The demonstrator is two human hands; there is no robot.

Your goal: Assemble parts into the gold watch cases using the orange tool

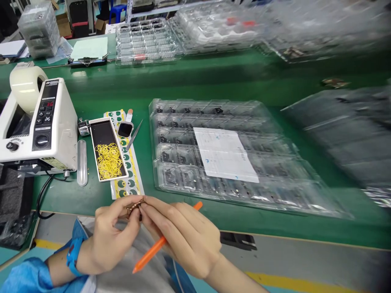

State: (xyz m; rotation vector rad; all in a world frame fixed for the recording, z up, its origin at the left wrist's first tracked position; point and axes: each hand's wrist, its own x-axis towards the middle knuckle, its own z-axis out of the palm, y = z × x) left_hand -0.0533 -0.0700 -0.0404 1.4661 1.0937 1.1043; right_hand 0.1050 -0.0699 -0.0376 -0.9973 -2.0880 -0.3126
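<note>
Between the thumb and fingers of my left hand (pixel 111 232) is a small copper-coloured part (pixel 134 206), held just off the front edge of the bench. My right hand (pixel 186 236) is closed, its fingertips pressed against the same part. An orange pen-shaped tool (pixel 149 255) passes through the right hand's grip, its tapered end pointing down and left. Fingers cover much of the part, so its full shape is hidden. Just beyond the hands lies a sticker strip (pixel 132 179), and on it a white-rimmed tray (pixel 100 132) with yellow rings (pixel 108 161).
A tape dispenser (pixel 69 122) stands at left. Tweezers (pixel 134 135) and a watch-like device (pixel 125 129) lie by the tray. Clear blister trays (pixel 180 152) with a paper sheet (pixel 226 154) on top cover the bench centre. More trays (pixel 146 40) line the back shelf.
</note>
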